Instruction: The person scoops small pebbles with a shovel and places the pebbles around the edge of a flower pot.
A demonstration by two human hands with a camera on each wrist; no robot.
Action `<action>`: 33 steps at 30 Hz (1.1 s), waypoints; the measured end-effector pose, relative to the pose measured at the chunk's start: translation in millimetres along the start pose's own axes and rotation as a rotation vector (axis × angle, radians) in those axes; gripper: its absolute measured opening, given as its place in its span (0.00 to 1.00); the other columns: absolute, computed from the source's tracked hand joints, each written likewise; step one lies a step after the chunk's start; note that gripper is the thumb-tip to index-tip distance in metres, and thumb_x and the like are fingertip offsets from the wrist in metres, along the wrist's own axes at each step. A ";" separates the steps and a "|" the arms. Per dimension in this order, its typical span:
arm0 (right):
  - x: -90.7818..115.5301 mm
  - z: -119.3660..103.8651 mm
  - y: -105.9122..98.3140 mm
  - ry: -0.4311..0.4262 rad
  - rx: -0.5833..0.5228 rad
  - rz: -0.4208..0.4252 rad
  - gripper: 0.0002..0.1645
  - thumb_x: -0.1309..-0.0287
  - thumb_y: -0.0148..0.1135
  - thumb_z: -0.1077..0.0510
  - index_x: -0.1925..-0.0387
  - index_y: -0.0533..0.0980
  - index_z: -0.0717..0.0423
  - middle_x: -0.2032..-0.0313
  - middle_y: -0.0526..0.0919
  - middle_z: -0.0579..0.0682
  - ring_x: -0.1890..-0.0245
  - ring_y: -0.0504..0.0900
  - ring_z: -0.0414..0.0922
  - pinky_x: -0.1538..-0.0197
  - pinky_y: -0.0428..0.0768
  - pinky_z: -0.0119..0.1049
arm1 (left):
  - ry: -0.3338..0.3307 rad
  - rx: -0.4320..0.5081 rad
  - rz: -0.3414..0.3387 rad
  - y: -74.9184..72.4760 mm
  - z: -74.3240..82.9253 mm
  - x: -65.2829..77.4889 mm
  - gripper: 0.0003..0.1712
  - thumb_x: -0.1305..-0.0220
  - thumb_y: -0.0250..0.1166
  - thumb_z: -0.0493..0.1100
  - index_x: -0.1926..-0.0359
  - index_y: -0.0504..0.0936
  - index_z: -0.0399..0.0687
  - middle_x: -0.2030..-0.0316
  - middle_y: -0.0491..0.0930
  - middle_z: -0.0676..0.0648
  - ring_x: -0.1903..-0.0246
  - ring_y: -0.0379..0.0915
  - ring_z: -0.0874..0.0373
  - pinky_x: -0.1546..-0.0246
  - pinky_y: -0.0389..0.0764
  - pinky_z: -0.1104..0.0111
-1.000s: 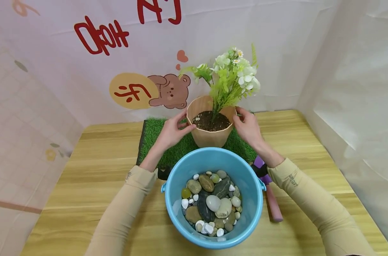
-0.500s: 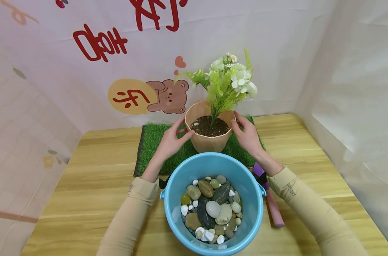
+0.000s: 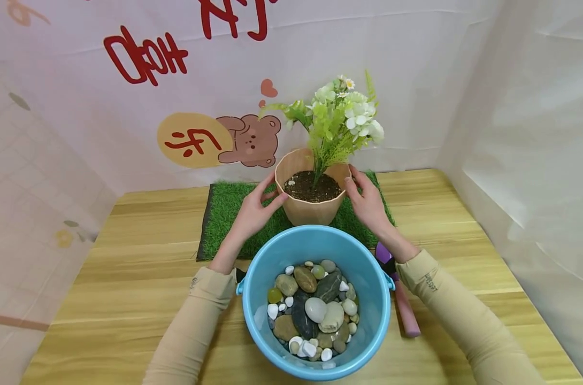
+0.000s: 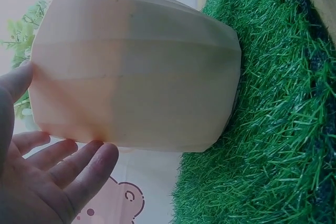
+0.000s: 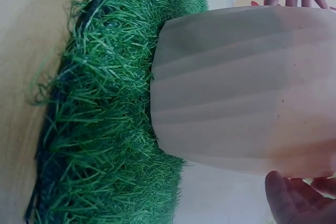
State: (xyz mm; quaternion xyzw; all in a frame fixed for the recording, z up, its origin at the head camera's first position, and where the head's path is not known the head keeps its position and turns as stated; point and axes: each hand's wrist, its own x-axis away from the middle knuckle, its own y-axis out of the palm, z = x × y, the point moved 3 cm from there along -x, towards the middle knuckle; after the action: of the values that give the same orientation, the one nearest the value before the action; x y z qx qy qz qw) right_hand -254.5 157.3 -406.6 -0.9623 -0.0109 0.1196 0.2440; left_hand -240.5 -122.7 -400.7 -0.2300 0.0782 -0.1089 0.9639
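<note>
1. Head view: beige pot (image 3: 311, 213) upright on the green turf (image 3: 226, 211), flowers (image 3: 342, 120) rising from its soil!
2. Left hand (image 3: 255, 212) spread wide, thumb and fingertips touching the pot's side, no closed grip.
3. Right hand (image 3: 368, 206) opposite, fingers loosely extended, also touching near the rim.
4. Just in front: blue bucket (image 3: 315, 238), stones (image 3: 315, 310) inside.

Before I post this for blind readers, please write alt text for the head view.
A person's left hand and right hand hold a tan pot of white flowers near its rim, on a green mat. In front, a blue bucket of stones and a pink-handled tool sit on a wooden table.
</note>
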 end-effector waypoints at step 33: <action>102.0 15.1 -53.7 -0.117 0.521 -0.298 0.44 0.27 0.63 0.48 0.20 0.60 0.61 0.21 0.59 0.70 0.22 0.58 0.73 0.25 0.61 0.75 | 0.185 0.117 -0.074 -12.2 18.7 101.3 0.28 0.13 0.42 0.49 0.23 0.69 0.40 0.29 0.76 0.36 0.31 0.76 0.37 0.40 0.86 0.59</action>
State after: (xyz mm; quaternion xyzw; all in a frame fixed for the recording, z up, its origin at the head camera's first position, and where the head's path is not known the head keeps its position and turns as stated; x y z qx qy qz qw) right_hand -156.9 219.8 -417.1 -0.8467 -0.1347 0.1364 0.4964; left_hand -141.3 -150.3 -388.8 -0.1648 0.1519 -0.1696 0.9597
